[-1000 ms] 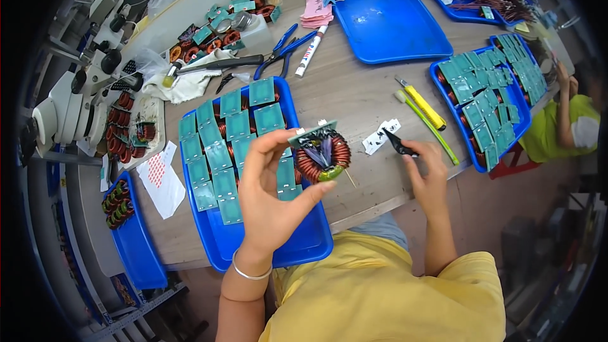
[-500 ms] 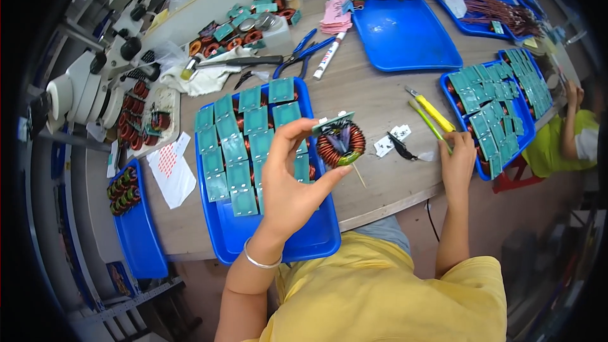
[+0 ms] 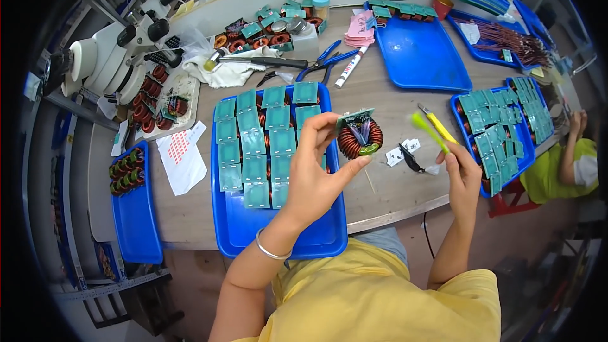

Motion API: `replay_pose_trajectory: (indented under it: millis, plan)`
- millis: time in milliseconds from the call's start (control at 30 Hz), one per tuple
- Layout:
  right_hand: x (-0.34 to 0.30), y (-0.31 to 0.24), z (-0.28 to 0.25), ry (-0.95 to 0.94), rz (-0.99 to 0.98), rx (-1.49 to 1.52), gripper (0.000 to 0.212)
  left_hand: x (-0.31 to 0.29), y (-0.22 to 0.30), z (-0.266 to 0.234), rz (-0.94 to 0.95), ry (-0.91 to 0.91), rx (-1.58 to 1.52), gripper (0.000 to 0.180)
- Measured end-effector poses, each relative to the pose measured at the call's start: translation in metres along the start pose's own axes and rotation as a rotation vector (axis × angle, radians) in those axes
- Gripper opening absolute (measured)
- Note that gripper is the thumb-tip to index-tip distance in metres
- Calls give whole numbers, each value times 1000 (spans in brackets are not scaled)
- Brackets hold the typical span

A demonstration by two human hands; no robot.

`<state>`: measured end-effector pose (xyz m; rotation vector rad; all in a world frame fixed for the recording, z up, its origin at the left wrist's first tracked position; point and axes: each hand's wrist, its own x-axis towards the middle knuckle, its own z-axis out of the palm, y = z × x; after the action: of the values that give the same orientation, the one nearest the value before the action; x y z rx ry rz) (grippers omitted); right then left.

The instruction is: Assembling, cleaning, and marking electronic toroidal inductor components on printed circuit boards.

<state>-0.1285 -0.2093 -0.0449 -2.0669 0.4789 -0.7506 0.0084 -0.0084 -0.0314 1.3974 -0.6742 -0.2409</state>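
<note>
My left hand (image 3: 320, 174) pinches a toroidal coil (image 3: 360, 137) between thumb and fingers above the table. Reddish copper wire wraps its ring, a green circuit board sits along its upper edge, and pale leads show in the middle. In my right hand (image 3: 463, 174) is a slim lime-green tool (image 3: 432, 132), its slightly blurred wider tip pointing up and left; its exact kind is unclear. Just beyond it lies a yellow utility knife (image 3: 439, 123). Below my left hand, a blue tray (image 3: 278, 239) holds rows of board-topped coils (image 3: 254, 142).
White paper scraps (image 3: 405, 151) and a dark object (image 3: 411, 159) lie between my hands. Pliers (image 3: 327, 63), a marker (image 3: 350, 68) and a hammer (image 3: 259, 61) rest farther back. More blue trays (image 3: 423, 57) stand around, and a co-worker's arm (image 3: 573, 145) is at right.
My right hand has lifted the lime-green tool off the table beside the utility knife. The coil in my left hand has turned slightly. The whole view has shifted a little.
</note>
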Motion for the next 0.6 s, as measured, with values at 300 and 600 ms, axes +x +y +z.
replay_pose_trajectory:
  millis: [300, 600]
  plan:
    - [5, -25, 16, -36, -295, -150, 10, 1, 0, -1, 305, -10, 257, 55]
    - [28, -15, 15, 103, -196, -290, 9, 3, -4, -2, 323, 56, 353, 52]
